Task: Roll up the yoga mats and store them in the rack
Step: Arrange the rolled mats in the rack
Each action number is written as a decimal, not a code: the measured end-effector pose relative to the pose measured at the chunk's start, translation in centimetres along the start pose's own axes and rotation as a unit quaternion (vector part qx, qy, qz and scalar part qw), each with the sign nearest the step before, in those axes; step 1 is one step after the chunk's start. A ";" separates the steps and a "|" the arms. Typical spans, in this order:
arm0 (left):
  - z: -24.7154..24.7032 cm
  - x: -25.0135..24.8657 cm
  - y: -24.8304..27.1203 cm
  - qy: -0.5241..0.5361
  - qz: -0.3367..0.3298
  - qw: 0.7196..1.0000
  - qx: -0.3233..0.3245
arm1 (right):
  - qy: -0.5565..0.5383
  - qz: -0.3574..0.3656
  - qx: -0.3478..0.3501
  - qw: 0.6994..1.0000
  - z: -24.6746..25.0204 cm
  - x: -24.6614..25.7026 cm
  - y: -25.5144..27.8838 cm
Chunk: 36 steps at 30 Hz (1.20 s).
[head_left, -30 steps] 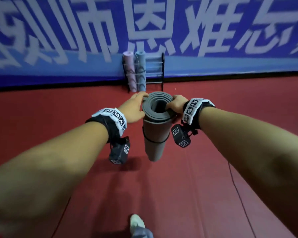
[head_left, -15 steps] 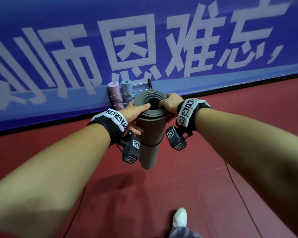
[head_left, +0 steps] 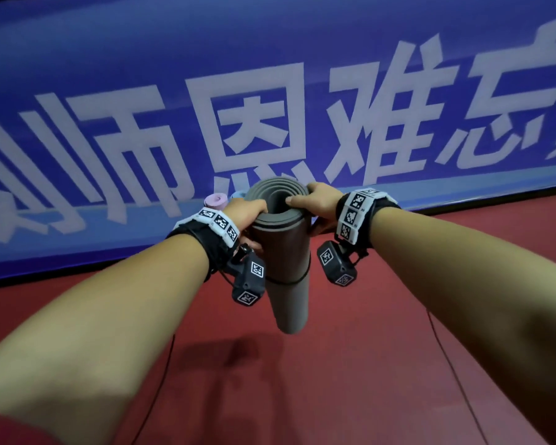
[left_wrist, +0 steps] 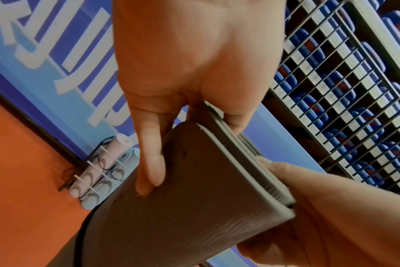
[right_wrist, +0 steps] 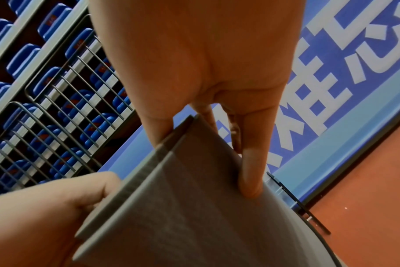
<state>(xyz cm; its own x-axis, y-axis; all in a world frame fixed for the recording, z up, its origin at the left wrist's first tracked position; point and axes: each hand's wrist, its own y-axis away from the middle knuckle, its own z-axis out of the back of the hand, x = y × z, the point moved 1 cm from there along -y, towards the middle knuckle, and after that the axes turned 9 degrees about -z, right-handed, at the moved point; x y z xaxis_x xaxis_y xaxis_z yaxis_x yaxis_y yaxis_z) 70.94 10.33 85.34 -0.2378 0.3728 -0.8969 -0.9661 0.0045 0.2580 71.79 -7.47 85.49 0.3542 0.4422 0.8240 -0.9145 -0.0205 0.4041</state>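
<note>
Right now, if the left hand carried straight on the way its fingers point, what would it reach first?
Probably the rack against the blue banner wall, where a rolled pale pink mat and a rolled light blue mat stand. In the left wrist view the left hand, gripping the rolled grey yoga mat, points there; depth is unclear.

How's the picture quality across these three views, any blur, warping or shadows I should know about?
Head view: wide-angle bending bows the banner, and the grey mat casts a soft shadow on the red floor. Left wrist view: the left hand fills the top and is soft, the rack small but readable. Right wrist view: the right hand looms large, the scene steeply tilted.
</note>
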 end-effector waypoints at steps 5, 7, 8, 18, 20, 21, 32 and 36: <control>0.2 -3.4 -9.1 -0.061 -0.050 0.997 -0.007 | 0.028 -0.008 0.007 1.000 3.0 3.7 -8.5; 0.5 -3.9 -13.3 -0.074 -0.076 0.994 -0.002 | 0.069 0.000 -0.015 0.998 3.4 5.0 -12.8; 0.9 -4.1 -15.5 -0.077 -0.085 0.993 -0.004 | 0.073 0.007 -0.030 0.997 3.4 5.8 -14.9; 8.7 -9.9 -37.5 -0.050 -0.150 0.987 -0.010 | 0.015 0.037 -0.090 0.995 4.1 17.2 -33.7; 9.5 -11.3 -40.8 -0.042 -0.154 0.987 -0.002 | 0.018 0.053 -0.125 0.991 4.6 18.6 -37.0; 9.6 -12.0 -42.5 -0.033 -0.155 0.987 0.010 | 0.021 0.059 -0.139 0.988 4.9 19.3 -38.6; 9.9 -13.8 -61.8 0.002 -0.107 0.994 0.017 | 0.071 0.078 -0.152 0.983 8.1 23.6 -59.2; 9.1 -13.5 -69.0 -0.006 -0.078 0.997 0.007 | 0.055 0.040 -0.105 0.992 9.0 23.9 -67.0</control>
<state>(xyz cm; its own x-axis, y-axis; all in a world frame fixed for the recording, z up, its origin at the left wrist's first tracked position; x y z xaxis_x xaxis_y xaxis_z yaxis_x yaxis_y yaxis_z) 141.72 13.40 82.93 -0.0842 0.3784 -0.9218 -0.9897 0.0755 0.1214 143.28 -3.59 81.62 0.2664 0.5416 0.7973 -0.9633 0.1221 0.2390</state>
